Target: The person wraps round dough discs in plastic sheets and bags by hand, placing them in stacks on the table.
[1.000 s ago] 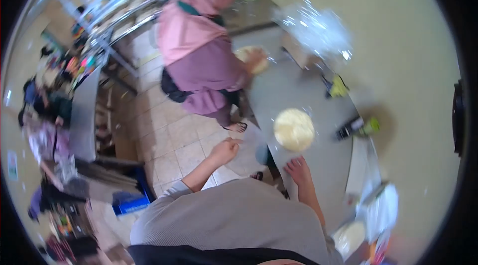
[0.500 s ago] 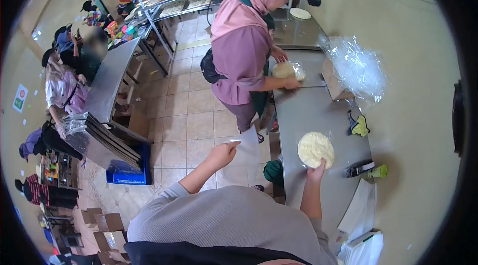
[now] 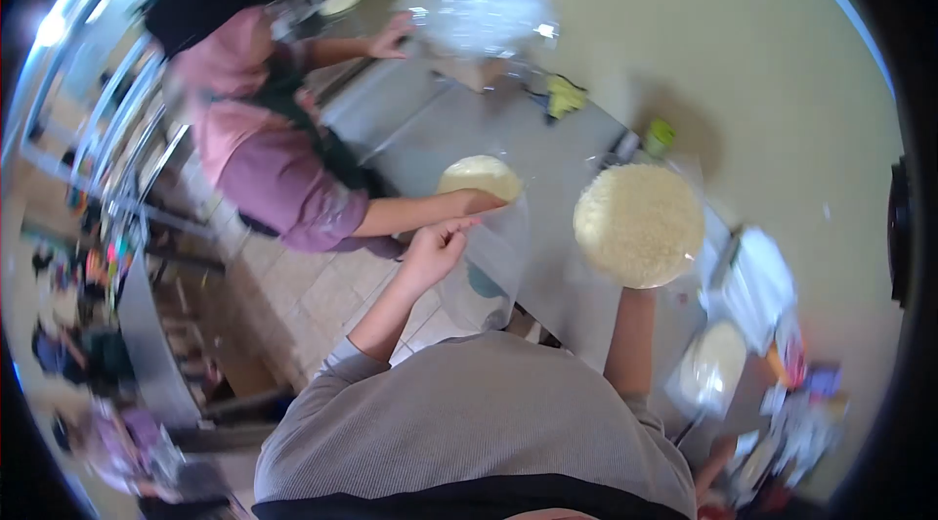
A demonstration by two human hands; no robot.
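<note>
In my left hand (image 3: pixel 435 251), the thumb and fingers are pinched on the edge of a clear plastic bag (image 3: pixel 503 251), which hangs down beside the worktable. My right hand (image 3: pixel 637 297) holds up a round pizza (image 3: pixel 640 225) covered in a pale, shredded topping. The fingers are hidden beneath the pizza; the wrist shows below its near edge. Close to my left hand, a co-worker's hand (image 3: pixel 479 201) touches another pale round pizza (image 3: pixel 481 176) on the table.
The co-worker (image 3: pixel 283 158) leans over the steel worktable (image 3: pixel 557 168) from the left, with the other hand near a heap of clear plastic bags (image 3: pixel 484 12). A yellow-green cloth (image 3: pixel 565 97) and a green cup (image 3: pixel 660 136) are by the wall. A bagged pizza (image 3: pixel 711 368) lies at right.
My right hand has lifted the pizza off the table. The view has turned to the right. The co-worker has reached one hand over to the pizza near my left hand, which still holds the bag.
</note>
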